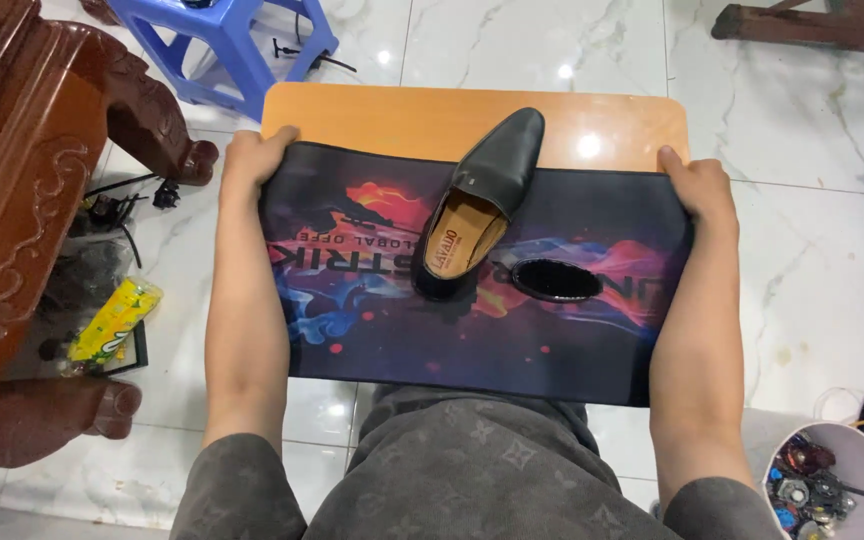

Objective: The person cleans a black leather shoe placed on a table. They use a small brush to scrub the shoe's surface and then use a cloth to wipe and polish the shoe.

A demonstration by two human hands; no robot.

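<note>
A printed mat (472,340) lies long axis left to right across a small wooden table (392,115), with a black shoe (487,190) and an oval brush (556,280) on it. The left hand (252,160) and right hand (697,190) each grip one far corner of the mat, fingers curled over its short edges.

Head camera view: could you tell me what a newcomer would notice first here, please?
A black leather shoe lies across the middle of a dark, colourful mat on a small wooden table. Beside its heel sits a black oval brush. The left hand and right hand grip the mat's far corners.
</note>
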